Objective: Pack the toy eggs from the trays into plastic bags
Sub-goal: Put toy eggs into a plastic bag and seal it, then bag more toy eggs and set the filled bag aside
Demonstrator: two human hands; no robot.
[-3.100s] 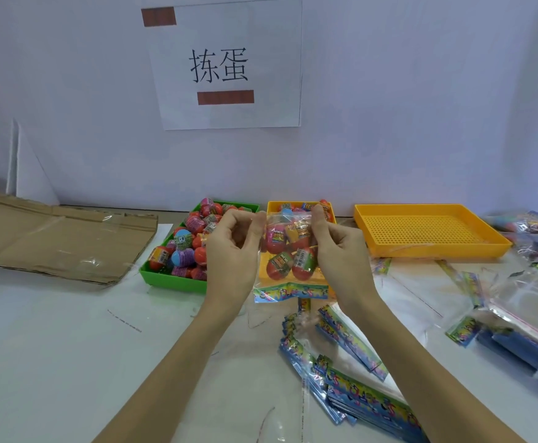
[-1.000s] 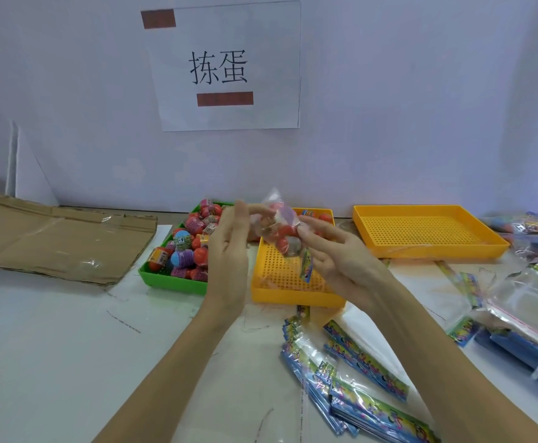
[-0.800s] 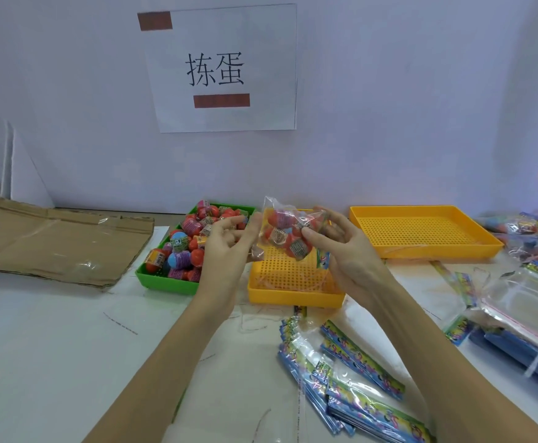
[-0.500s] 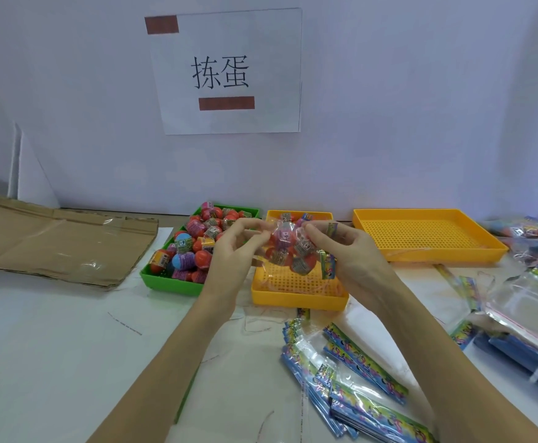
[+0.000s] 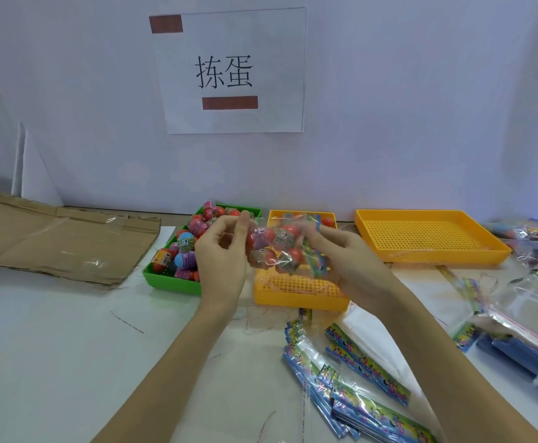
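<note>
A clear plastic bag (image 5: 275, 247) filled with several toy eggs hangs above the small yellow tray (image 5: 299, 290). My left hand (image 5: 222, 260) pinches the bag's left edge between thumb and fingers. My right hand (image 5: 347, 260) grips its right side, where the coloured header card shows. The green tray (image 5: 165, 279) to the left holds several red, pink and blue toy eggs (image 5: 186, 251). A few eggs lie at the far end of the small yellow tray.
A larger yellow tray (image 5: 433, 238) stands at the right. Stacks of flat printed bags (image 5: 350, 375) lie in front of me, and more clear bags (image 5: 529, 318) pile at the right edge. Flattened cardboard (image 5: 56, 241) covers the left of the table. A paper sign hangs on the wall.
Over the last second both hands turned the filled bag from tilted up to lying sideways between them, and lowered it slightly over the small yellow tray.
</note>
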